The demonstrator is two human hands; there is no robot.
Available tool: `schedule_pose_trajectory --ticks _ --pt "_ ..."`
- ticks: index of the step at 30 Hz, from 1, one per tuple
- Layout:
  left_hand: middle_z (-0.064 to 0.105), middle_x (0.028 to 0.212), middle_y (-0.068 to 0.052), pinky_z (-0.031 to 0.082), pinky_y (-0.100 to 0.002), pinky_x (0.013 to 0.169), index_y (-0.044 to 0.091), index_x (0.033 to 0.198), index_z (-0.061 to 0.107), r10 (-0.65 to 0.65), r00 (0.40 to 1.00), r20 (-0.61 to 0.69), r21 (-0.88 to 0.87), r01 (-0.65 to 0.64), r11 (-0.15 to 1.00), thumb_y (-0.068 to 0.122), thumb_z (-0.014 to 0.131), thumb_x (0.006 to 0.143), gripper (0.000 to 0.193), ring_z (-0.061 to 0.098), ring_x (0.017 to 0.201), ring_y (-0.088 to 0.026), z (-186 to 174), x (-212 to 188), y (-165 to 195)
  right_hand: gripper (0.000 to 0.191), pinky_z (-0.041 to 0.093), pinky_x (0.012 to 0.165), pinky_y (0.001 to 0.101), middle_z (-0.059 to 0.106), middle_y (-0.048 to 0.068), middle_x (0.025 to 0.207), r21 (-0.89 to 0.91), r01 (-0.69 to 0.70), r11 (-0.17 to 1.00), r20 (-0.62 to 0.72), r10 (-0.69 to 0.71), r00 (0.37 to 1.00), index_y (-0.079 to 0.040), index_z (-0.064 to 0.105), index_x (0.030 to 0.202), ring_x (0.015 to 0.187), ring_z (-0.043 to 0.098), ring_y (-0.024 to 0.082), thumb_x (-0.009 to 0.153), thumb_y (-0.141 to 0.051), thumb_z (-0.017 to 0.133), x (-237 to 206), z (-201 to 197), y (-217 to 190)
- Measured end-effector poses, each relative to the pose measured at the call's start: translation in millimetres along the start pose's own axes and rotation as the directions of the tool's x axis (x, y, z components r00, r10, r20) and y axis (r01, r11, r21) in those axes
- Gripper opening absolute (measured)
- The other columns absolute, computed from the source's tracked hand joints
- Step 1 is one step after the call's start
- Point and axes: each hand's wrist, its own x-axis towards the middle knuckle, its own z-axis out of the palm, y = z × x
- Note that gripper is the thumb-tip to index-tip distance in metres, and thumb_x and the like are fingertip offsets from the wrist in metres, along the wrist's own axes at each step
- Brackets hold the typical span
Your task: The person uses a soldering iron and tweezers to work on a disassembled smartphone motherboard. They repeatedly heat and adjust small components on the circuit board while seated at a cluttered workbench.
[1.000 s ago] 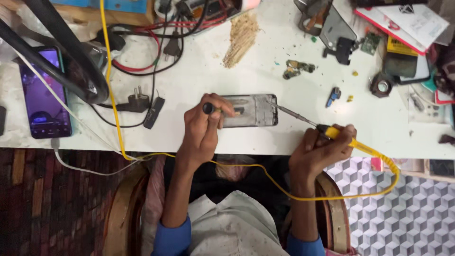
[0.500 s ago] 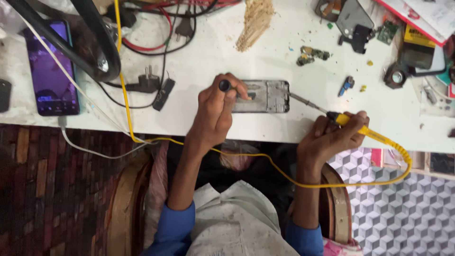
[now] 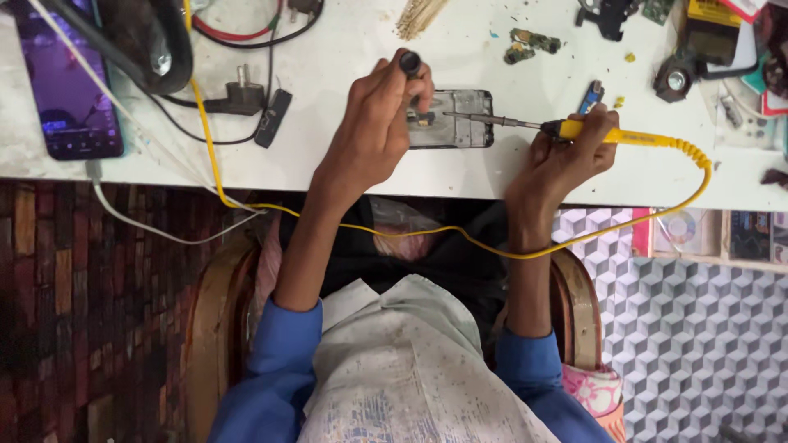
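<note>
Phone frame between hands, under soldering iron tip.

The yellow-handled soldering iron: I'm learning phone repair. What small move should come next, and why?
Probably ease the yellow-handled soldering iron tip down onto the spot by the left hand, since its tip already lies over the opened black phone, which that hand steadies.

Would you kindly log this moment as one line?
left hand: holds black tool on opened phone | right hand: grips yellow soldering iron, tip over phone | surface: white table
</note>
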Motion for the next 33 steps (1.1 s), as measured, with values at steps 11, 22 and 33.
schedule_pose_trajectory --ticks 11,22,33 --pt "0.054 0.084 -0.013 0.051 -0.037 0.079 -0.005 0.113 0.045 0.012 0.997 0.079 -0.161 0.001 0.987 -0.015 0.030 0.102 0.021 0.059 0.079 -0.023 -10.2 14.6 -24.6 0.028 0.034 0.046 0.0243 0.049 -0.001 0.074 -0.120 -0.091 0.989 -0.360 0.042 0.932 -0.016 0.046 0.093 0.055 0.047 0.009 0.099 -0.037 0.063 -10.0 7.5 10.3" --pt "0.060 0.086 -0.014 0.056 -0.039 0.086 -0.005 0.109 0.045 -0.033 0.999 -0.014 -0.102 0.032 0.994 -0.016 0.037 0.102 0.016 0.065 0.083 -0.024 -11.7 8.8 -17.0 0.035 0.033 0.045 0.0266 0.044 0.002 0.067 -0.218 0.037 0.975 -0.045 -0.048 0.998 -0.009 0.049 0.087 0.050 0.041 0.012 0.107 -0.036 0.057 -12.1 15.2 3.1" --pt "0.061 0.085 -0.014 0.057 -0.038 0.082 -0.003 0.106 0.045 -0.075 0.996 -0.043 -0.122 0.069 0.990 -0.019 0.036 0.097 0.020 0.064 0.080 -0.022 -8.2 10.5 -15.9 0.033 0.033 0.046 0.0262 0.043 0.001 0.067 -0.213 0.049 0.976 -0.032 -0.057 0.998 -0.009 0.049 0.086 0.049 0.037 0.011 0.109 -0.031 0.055 -14.8 18.9 -0.5"
